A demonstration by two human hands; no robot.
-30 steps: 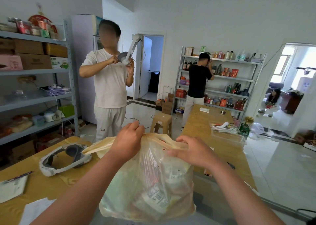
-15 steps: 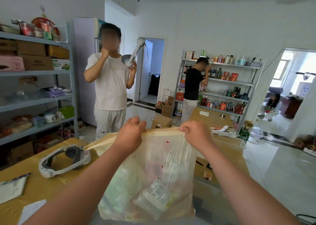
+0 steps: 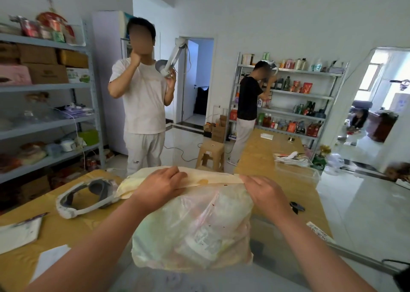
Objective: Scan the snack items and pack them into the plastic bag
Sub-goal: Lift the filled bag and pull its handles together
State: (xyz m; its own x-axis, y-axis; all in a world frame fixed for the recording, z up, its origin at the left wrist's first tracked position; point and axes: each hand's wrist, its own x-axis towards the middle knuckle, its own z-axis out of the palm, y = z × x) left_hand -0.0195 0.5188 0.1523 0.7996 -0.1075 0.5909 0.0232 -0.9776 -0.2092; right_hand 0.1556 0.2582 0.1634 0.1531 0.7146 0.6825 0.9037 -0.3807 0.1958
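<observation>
At the frame's centre, my left hand (image 3: 159, 186) and right hand (image 3: 264, 191) each pinch the full plastic bag's (image 3: 190, 232) top edge, taut between them.

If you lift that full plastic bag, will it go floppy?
Probably floppy: the plastic bag wrinkles and bulges around its packets. Likely to sag, as the left hand and right hand grip only its top edge.
</observation>
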